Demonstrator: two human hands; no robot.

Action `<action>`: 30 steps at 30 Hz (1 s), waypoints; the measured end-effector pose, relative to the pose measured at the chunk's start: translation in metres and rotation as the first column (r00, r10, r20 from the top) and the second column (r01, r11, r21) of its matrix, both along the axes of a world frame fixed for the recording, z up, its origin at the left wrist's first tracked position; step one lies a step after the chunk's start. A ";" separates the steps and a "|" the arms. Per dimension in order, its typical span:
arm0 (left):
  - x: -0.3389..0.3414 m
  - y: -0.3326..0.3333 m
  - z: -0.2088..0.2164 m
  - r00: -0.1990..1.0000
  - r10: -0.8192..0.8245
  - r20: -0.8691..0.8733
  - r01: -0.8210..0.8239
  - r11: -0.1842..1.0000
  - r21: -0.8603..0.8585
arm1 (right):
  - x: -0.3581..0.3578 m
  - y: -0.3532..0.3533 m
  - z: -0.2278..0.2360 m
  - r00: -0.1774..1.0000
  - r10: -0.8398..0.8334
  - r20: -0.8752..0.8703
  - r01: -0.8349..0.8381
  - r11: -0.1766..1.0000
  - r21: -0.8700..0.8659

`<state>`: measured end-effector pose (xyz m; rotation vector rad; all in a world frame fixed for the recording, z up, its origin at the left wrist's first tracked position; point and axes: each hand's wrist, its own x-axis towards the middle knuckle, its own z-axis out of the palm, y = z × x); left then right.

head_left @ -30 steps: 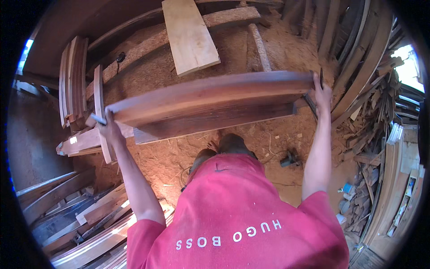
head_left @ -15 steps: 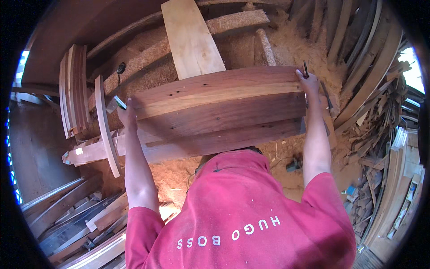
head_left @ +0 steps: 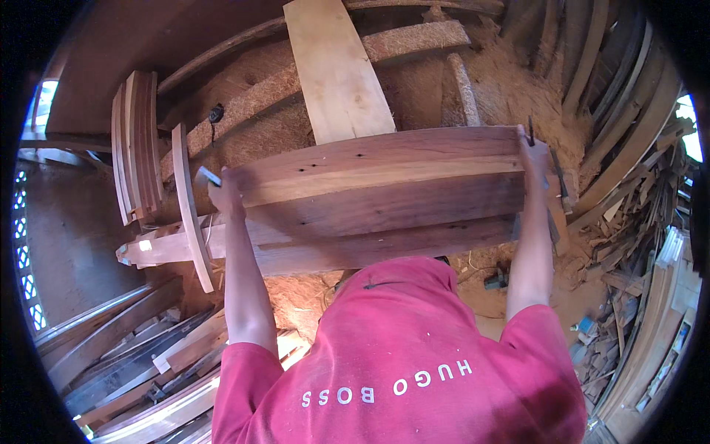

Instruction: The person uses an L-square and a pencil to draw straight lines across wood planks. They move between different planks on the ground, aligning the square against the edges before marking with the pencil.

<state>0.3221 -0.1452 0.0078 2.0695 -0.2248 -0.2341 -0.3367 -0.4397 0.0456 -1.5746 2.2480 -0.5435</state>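
Observation:
In front of me lies a wide panel of reddish-brown wooden boards [head_left: 384, 196], with a paler strip along it. At its left end my left hand [head_left: 228, 194] is closed, with a small whitish, flat-looking object [head_left: 210, 176] sticking out beyond the fingers; its kind is unclear. My right hand [head_left: 534, 154] is at the panel's far right corner. A thin dark stick, pencil-like [head_left: 530, 129], rises from its closed fingers. Both arms are stretched out over the ends of the panel.
A pale plank [head_left: 340, 74] runs away behind the panel. A narrow curved wooden piece [head_left: 191, 211] crosses a beam at left, near stacked slats [head_left: 137, 148]. Wood offcuts [head_left: 636, 214] pile up at right, more timber [head_left: 148, 348] at lower left. Sawdust covers the ground.
The whole view has shifted, so the panel and both hands appear farther right and slightly lower. Both hands stay at the panel's ends, still holding their small objects.

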 end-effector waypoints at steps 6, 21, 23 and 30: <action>-0.031 0.078 0.069 0.955 0.290 -0.067 -0.274 0.766 -0.581 | -0.023 0.066 0.049 0.892 -0.011 0.452 0.230 0.871 -0.433; -0.153 0.289 -0.005 0.864 0.434 -0.256 -0.501 0.791 -0.351 | -0.118 0.298 -0.016 0.816 -0.141 0.561 0.291 0.938 -0.188; -0.153 0.297 -0.026 0.858 0.423 -0.292 -0.507 0.792 -0.340 | -0.119 0.302 -0.030 0.849 -0.106 0.517 0.262 0.935 -0.238; -0.143 0.296 -0.061 0.870 0.452 -0.199 -0.491 0.831 -0.261 | -0.124 0.300 -0.052 0.907 0.021 0.422 0.078 0.974 -0.215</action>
